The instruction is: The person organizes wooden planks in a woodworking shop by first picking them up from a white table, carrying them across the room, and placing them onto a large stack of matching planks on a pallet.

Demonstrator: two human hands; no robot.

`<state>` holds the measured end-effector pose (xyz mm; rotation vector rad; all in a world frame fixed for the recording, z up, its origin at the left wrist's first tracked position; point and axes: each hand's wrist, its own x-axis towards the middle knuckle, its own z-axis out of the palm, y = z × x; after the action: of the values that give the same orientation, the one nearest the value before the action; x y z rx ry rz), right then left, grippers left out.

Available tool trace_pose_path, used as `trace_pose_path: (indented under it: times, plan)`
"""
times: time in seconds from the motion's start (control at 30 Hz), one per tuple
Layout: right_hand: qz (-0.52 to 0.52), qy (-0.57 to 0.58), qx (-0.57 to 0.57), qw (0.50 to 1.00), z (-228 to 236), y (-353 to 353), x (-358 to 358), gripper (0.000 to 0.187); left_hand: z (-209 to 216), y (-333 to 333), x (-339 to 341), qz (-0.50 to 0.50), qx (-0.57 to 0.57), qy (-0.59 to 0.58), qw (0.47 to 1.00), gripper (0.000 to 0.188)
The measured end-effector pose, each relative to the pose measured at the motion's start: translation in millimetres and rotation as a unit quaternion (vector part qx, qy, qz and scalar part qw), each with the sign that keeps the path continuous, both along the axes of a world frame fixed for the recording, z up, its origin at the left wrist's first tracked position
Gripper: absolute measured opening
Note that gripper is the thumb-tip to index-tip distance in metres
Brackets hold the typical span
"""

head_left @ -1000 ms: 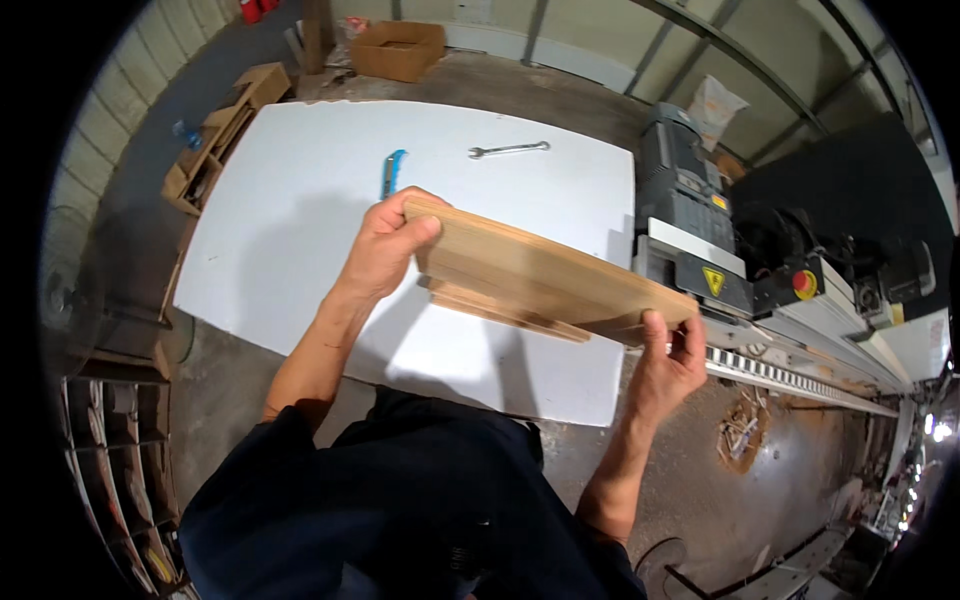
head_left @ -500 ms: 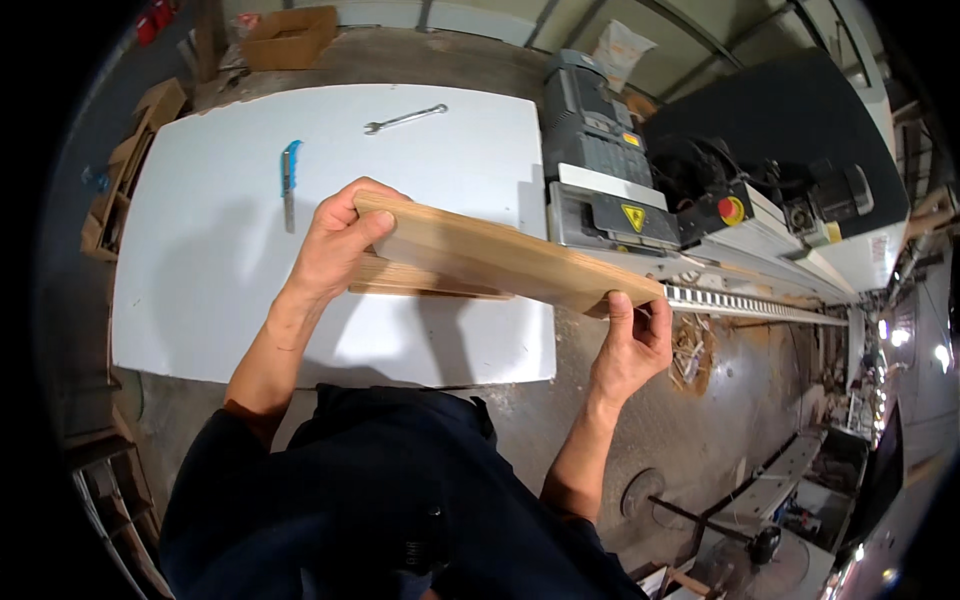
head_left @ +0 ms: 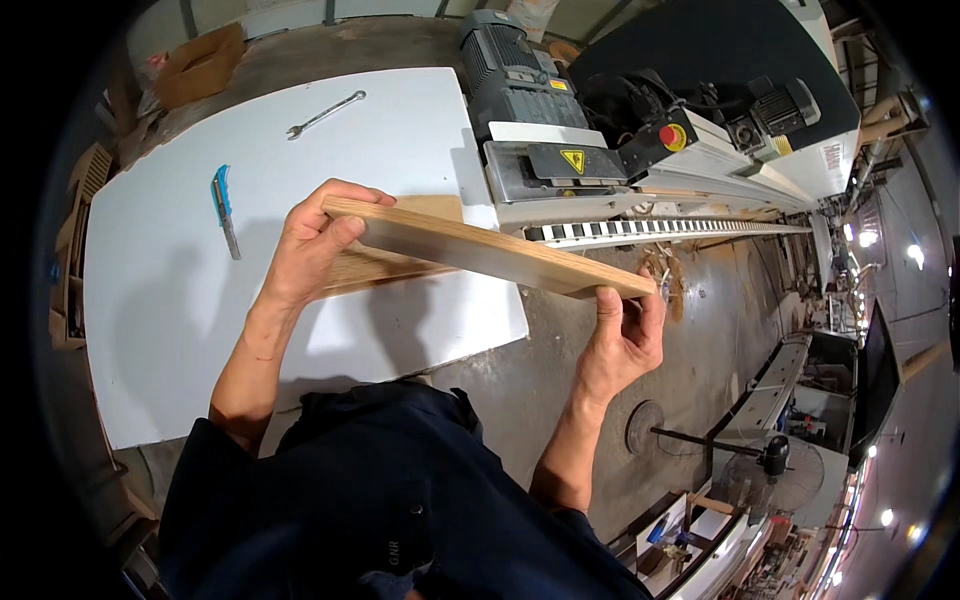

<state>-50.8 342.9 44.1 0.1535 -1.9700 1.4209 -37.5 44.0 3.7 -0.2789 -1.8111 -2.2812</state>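
Note:
Between my two hands I hold a long wooden board [head_left: 480, 250] up above the white table, one narrow edge turned upward. My left hand [head_left: 312, 240] is closed round its left end, thumb on the near face. At the other end my right hand [head_left: 622, 335] grips the board with the thumb in front and fingers behind. Under the board, more wooden pieces [head_left: 380, 268] lie on the table, partly hidden by it. A blue-handled utility knife [head_left: 226, 212] lies to the left of my left hand, and a metal wrench [head_left: 326, 115] lies farther back.
The white table [head_left: 150, 330] ends just left of my right hand. Beyond its right edge stands a machine with a grey motor [head_left: 505, 75], a red stop button [head_left: 673, 137] and a long toothed conveyor track [head_left: 640, 230]. A pedestal fan [head_left: 775, 455] stands at the lower right.
My view has swung to the right, so table, knife and wrench appear farther left. The board stays in both hands and has tipped, showing more of its narrow top edge.

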Motion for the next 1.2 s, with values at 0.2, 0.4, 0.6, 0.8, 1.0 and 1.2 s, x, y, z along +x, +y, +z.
trace_pose_path:
  times: [0.2,0.4,0.6,0.8,1.0,1.2]
  plan:
    - [-0.026,-0.033,-0.030,0.999,-5,5,8,0.042,-3,10,7,0.011,-0.042,0.001,0.999,0.015]
    - [-0.018,-0.042,-0.056,0.997,3,-2,8,0.048,-17,19,17,0.020,0.014,0.064,0.998,0.014]
    - [-0.023,-0.032,-0.013,0.999,7,-2,5,0.023,-16,12,23,0.077,0.008,0.007,0.997,0.018]
    - [-0.020,-0.058,-0.011,0.998,5,0,3,0.020,1,10,22,0.086,0.046,-0.083,0.992,0.017]
    - [-0.012,-0.102,-0.024,0.994,6,0,-1,0.022,11,6,19,0.085,0.057,-0.146,0.984,0.015]
    - [-0.001,-0.105,-0.037,0.994,3,3,-6,0.022,10,5,16,0.081,0.053,-0.147,0.984,0.014]
